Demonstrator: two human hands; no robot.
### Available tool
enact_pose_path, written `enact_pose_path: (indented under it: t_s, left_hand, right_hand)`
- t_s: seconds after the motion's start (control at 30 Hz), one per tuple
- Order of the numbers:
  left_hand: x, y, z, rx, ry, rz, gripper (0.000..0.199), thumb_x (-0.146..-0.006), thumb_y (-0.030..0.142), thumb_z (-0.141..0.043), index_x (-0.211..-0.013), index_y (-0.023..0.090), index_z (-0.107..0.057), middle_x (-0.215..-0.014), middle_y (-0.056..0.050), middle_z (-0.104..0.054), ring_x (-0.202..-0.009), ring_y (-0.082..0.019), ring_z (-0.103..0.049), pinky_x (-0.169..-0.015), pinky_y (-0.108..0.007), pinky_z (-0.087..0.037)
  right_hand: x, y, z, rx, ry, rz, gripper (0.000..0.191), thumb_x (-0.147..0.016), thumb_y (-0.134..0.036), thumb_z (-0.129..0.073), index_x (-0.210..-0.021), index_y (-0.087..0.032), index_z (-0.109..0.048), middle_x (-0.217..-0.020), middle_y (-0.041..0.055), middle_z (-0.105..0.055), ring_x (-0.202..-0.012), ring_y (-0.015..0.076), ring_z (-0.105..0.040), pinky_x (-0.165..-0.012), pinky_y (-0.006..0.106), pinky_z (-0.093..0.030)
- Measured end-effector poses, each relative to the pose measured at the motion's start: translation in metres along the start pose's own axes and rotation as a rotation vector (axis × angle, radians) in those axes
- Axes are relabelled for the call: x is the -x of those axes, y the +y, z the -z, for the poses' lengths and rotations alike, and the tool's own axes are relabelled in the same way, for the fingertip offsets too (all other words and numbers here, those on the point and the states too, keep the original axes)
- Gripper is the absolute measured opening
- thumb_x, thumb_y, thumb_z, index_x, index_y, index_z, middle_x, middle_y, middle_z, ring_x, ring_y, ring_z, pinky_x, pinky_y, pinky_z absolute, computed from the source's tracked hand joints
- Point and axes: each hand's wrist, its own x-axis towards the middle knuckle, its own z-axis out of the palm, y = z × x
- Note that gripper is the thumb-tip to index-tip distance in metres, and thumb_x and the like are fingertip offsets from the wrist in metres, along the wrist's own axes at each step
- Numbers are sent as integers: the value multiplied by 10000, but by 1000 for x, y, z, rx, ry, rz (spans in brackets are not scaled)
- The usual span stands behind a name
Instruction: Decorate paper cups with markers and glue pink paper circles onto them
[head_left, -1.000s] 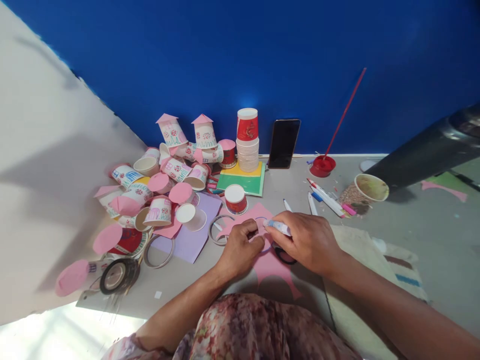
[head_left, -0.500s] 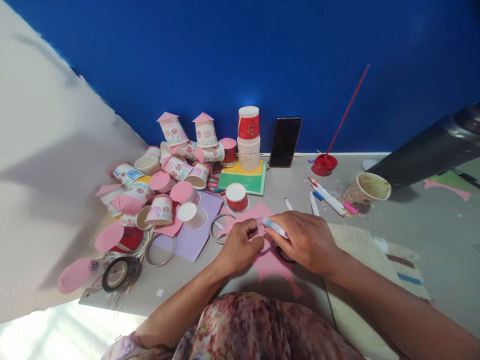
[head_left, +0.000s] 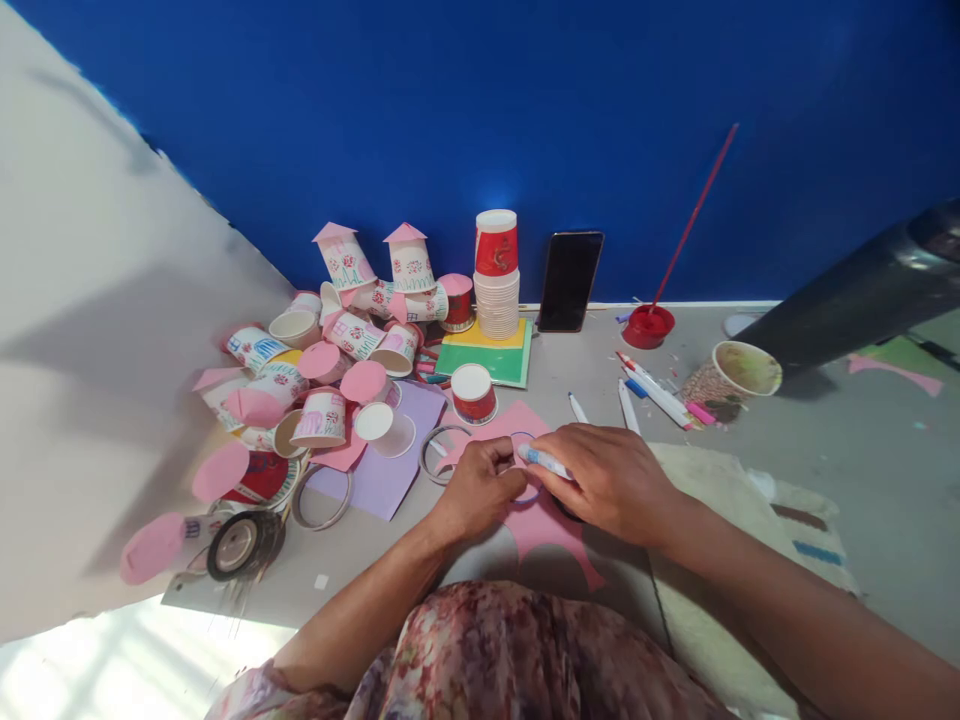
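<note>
My right hand point(head_left: 611, 485) is closed around a thick white tube with pale blue print point(head_left: 545, 461), its tip pointing left over pink paper. My left hand point(head_left: 480, 490) is closed in a pinch at a small pink paper piece point(head_left: 517, 462), close to the tube's tip. A thin purple curved line shows around the fingertips; I cannot tell if it is a ring or a drawn edge. Beneath both hands lies a pink sheet point(head_left: 544, 535) with rounded cut-outs. A dark round thing under my right hand is mostly hidden.
Decorated paper cups point(head_left: 319, 418) with pink tops are heaped at left, near tape rolls point(head_left: 321, 497). A cup stack point(head_left: 497, 290), a phone point(head_left: 571, 282) and a red dish point(head_left: 649, 327) stand along the blue wall. Markers point(head_left: 656, 395), a speckled cup point(head_left: 731, 380) and a cloth point(head_left: 701, 560) lie right.
My right hand has moved slightly left with the tube, bringing its tip closer to my left fingertips. My left hand stays nearly in place.
</note>
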Motion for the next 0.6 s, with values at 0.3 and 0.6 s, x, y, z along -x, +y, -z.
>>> enact_pose_path:
  t_s: [0.3,0.6]
  left_hand:
    - [2,1,-4,62,-116,61,112,-694,219,-672,-670,140,-596,-590,60,-439,-534,-49,-296,-520,-227,-206]
    - [-1,0,-2,372,-60,110,383,-633,320,-925,-824,143,-644,-717,10,-592,-604,-76,-516,-561,-192,-428]
  right_hand:
    - [-1,16,-4,78,122,-97,186,-1016,-311,-616,-980,-165,-725,-798,63,-789,-691,215,-727,-628,317,-435]
    - [-9,29,10,-473,200,-584,271,-963,-376,-622,-1131,-198,-739,-804,33,-794,-530,159,-662,-512,264,-478]
